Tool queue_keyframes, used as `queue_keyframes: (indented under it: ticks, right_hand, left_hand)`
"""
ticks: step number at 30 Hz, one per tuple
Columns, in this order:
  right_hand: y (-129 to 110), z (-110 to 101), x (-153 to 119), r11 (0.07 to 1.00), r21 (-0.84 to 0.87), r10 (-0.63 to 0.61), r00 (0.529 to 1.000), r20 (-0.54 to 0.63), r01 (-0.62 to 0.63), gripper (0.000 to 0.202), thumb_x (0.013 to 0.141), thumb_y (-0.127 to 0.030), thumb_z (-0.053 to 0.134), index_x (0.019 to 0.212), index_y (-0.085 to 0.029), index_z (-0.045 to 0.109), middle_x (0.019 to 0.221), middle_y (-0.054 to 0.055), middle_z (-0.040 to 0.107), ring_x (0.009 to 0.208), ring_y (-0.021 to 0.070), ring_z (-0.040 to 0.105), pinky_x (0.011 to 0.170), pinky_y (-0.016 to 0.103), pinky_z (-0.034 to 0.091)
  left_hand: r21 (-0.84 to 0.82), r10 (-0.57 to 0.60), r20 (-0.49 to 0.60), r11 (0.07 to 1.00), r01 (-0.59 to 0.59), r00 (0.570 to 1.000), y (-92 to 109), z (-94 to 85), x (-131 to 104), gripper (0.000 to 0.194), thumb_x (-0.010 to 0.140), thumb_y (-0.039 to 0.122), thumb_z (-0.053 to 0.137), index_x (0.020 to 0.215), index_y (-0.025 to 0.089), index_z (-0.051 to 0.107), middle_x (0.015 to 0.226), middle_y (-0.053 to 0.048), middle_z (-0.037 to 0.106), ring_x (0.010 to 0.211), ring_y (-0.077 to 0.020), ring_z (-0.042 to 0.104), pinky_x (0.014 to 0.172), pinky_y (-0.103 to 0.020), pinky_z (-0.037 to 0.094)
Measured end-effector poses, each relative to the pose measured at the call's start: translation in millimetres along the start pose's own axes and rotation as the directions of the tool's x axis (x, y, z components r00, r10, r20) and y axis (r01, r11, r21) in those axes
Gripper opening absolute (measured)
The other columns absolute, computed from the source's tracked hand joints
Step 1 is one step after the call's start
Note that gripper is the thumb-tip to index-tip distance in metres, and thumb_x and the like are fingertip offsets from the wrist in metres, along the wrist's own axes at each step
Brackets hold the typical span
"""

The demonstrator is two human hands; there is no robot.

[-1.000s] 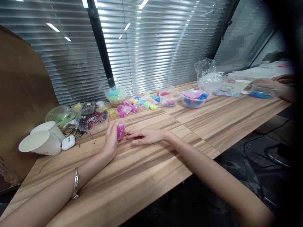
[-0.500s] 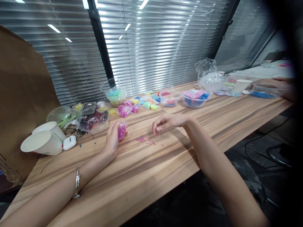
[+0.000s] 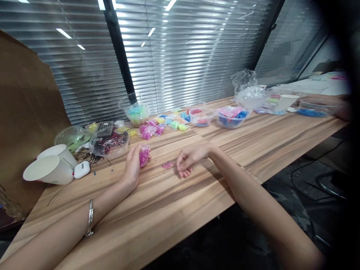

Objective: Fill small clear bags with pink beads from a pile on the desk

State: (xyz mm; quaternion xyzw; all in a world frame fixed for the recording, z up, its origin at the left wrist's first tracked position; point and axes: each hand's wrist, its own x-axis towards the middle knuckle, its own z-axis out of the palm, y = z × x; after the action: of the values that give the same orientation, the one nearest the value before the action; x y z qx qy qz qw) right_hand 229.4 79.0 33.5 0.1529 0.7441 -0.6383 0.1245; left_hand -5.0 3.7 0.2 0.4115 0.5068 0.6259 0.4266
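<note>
My left hand (image 3: 132, 167) rests on the wooden table (image 3: 157, 210), its fingers wrapped round a small clear bag of pink pieces (image 3: 144, 156). Just right of it, a little pile of loose pink pieces (image 3: 167, 165) lies on the wood. My right hand (image 3: 189, 161) is down at the right side of that pile, fingers curled together and pointing at the tabletop. Whatever its fingertips hold, if anything, is hidden. Behind my left hand lie more filled pink bags (image 3: 152, 130).
Paper cups (image 3: 46, 169), a white earbud case (image 3: 82, 170) and a tub of wires (image 3: 109, 142) stand at left. Tubs of coloured pieces (image 3: 232, 117) line the back. A person's hand (image 3: 323, 100) is at far right. The table's front edge (image 3: 194, 229) runs below my arms.
My right hand has moved down and slightly left onto the table, its fingers more curled, covering where scattered pink pieces lay. My left hand keeps its hold on the bag.
</note>
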Motion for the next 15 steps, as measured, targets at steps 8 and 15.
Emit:
queue_keyframes:
  ticks: [8,15]
  right_hand:
    - [0.4,16.7,39.5,0.918,0.017,-0.382,0.896,-0.227,0.396,0.029,0.086,-0.034,0.061,0.104,-0.012,0.066,0.094,0.008,0.066,0.084,0.0137,0.062,0.082,0.027,0.048]
    - [2.5,13.0,44.5,0.864,-0.176,-0.469,0.627,-0.622,0.472,0.027,0.089,-0.038,0.056,0.096,-0.015,0.066,0.092,0.005,0.066,0.090,0.0154,0.061,0.087,0.028,0.046]
  left_hand:
    - [0.016,-0.007,-0.016,1.000,0.007,1.000,0.0,1.6,0.4,0.041,0.079,0.055,0.053,0.096,0.018,0.059,0.093,-0.006,0.067,0.065,-0.0117,0.061,0.054,-0.021,0.047]
    - [-0.005,-0.008,-0.038,1.000,0.007,0.999,-1.8,0.8,1.1,0.040,0.078,0.054,0.055,0.097,0.019,0.060,0.089,-0.004,0.066,0.064,-0.0121,0.062,0.056,-0.022,0.049]
